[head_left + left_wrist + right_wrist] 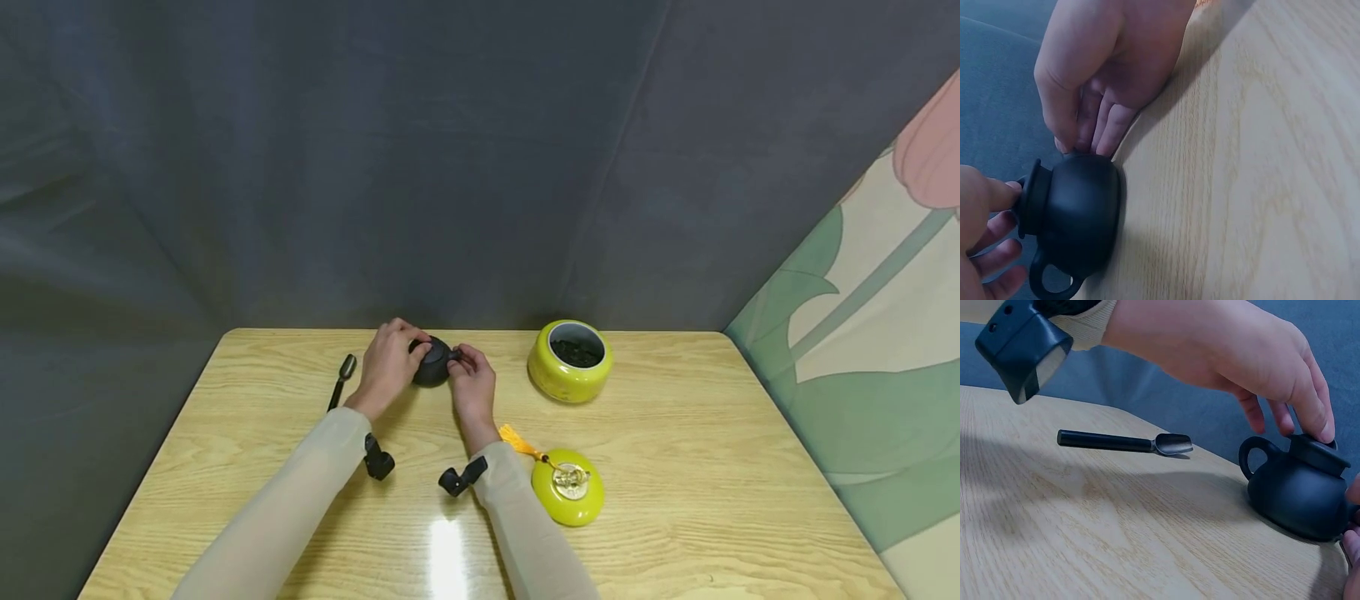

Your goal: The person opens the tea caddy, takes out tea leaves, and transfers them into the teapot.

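A small black teapot stands upright near the table's back edge, with its lid on top. Over it, my left hand pinches the top of the lid between thumb and fingers. The teapot's loop handle points to the left, under that hand. From the other side, my right hand pinches the short spout, thumb and fingers close round it. In the left wrist view the right hand's fingers cover most of the spout.
Left of the teapot lies a black-handled tea scoop. A yellow jar holding dark tea leaves stands open at the back right. Its yellow lid, with an orange tassel, lies nearer, beside the right forearm. A dark curtain hangs behind the table.
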Available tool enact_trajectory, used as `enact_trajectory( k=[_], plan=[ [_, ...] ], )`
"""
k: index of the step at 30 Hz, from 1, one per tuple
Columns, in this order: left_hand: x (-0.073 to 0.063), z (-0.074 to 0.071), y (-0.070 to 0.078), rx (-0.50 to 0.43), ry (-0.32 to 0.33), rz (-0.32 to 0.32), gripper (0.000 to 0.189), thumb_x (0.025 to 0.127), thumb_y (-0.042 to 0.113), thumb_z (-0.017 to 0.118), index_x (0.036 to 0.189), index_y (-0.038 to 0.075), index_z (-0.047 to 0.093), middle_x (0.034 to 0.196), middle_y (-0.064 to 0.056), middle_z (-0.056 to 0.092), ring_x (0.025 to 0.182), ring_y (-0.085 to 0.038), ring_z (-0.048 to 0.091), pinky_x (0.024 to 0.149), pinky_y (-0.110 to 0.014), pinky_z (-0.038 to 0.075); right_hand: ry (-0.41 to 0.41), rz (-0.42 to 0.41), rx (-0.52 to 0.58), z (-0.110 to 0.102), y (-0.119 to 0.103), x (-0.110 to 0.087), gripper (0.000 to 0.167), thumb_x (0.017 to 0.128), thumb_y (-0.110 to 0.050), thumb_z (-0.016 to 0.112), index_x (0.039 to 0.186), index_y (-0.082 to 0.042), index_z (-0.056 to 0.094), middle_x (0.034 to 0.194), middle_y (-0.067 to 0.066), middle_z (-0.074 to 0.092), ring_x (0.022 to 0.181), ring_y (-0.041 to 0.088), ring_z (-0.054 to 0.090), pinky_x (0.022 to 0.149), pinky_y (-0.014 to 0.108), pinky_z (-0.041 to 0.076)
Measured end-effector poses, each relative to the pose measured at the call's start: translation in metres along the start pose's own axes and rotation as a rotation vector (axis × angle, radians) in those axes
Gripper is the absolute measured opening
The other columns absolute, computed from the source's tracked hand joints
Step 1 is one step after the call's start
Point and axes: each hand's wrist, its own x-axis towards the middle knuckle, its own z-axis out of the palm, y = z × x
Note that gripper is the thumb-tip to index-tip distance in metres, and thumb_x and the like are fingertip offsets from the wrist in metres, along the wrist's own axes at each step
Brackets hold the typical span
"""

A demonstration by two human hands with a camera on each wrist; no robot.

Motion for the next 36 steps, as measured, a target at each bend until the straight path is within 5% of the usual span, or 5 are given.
enact_trajectory(
  k=[23,31,36],
  plan=[
    [-0.002,0.008,-0.008,-0.023,0.004,-0.015,0.024,0.104,0.027,0.071,0.124,0.014,0.078,0.131,-0.012,0.066,0.124,-0.034,0.060,0.100,-0.052,0.056,-0.007,0.025,0.003,-0.003,0.001,-0.004,0.043,0.100,0.001,0.063,0.143,0.006,0.060,0.143,0.025,0.064,0.135,0.038,0.063,0.112,0.046,0.056],
    [-0.022,-0.009,-0.004,-0.069,0.049,0.021,0.026,0.104,0.026,0.073,0.125,0.012,0.075,0.128,-0.012,0.066,0.122,-0.033,0.061,0.096,-0.052,0.056,-0.025,0.027,-0.039,-0.020,-0.005,-0.034,0.048,0.099,0.001,0.062,0.146,0.008,0.055,0.148,0.027,0.060,0.142,0.042,0.058,0.120,0.053,0.048],
    [-0.035,-0.021,0.002,-0.093,0.081,0.061,0.025,0.103,0.024,0.074,0.124,0.010,0.076,0.124,-0.012,0.068,0.117,-0.034,0.063,0.092,-0.053,0.056,-0.125,0.003,-0.057,-0.031,-0.016,-0.062,0.050,0.099,0.001,0.061,0.148,0.009,0.051,0.150,0.028,0.057,0.145,0.042,0.055,0.123,0.051,0.046]
  ],
)
